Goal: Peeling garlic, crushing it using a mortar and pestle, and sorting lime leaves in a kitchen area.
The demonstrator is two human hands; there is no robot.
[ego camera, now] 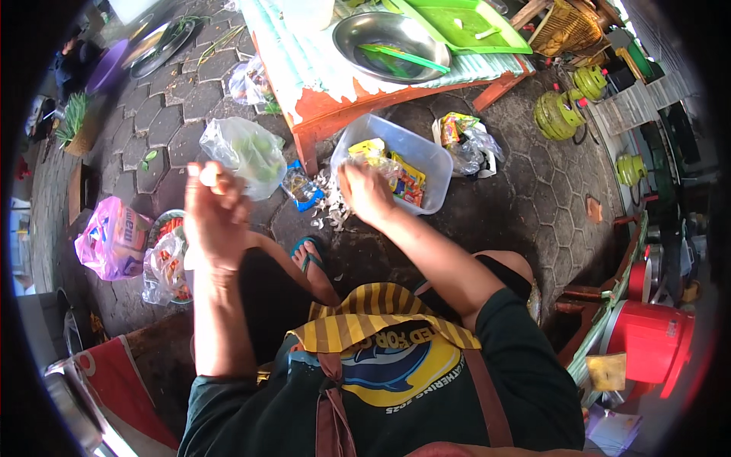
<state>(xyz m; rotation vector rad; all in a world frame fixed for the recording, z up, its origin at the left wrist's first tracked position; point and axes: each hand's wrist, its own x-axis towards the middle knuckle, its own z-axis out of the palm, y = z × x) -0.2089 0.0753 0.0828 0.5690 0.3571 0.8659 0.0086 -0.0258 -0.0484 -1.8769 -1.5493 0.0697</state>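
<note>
My left hand point(216, 214) is raised at the left, palm up and blurred, with a small pale piece point(209, 173) held at its fingertips. My right hand point(365, 191) is over the left rim of a clear plastic tub point(437, 165); its fingertips are blurred, and whether they hold anything is unclear. The tub holds colourful packets point(412, 185). Pale papery peelings point(337, 212) lie on the paving beside it. Behind my left hand a clear plastic bag point(245, 151) with green contents rests on the ground, next to a blue-edged plastic packet point(302, 185).
Ahead stands a low orange table point(331, 108) with a metal basin point(394, 71) and a green tray point(514, 43). At left are a pink bag point(111, 240) and a bowl of red chillies point(170, 225). Green gas cylinders point(557, 117) stand right. Another person point(77, 60) is at far left.
</note>
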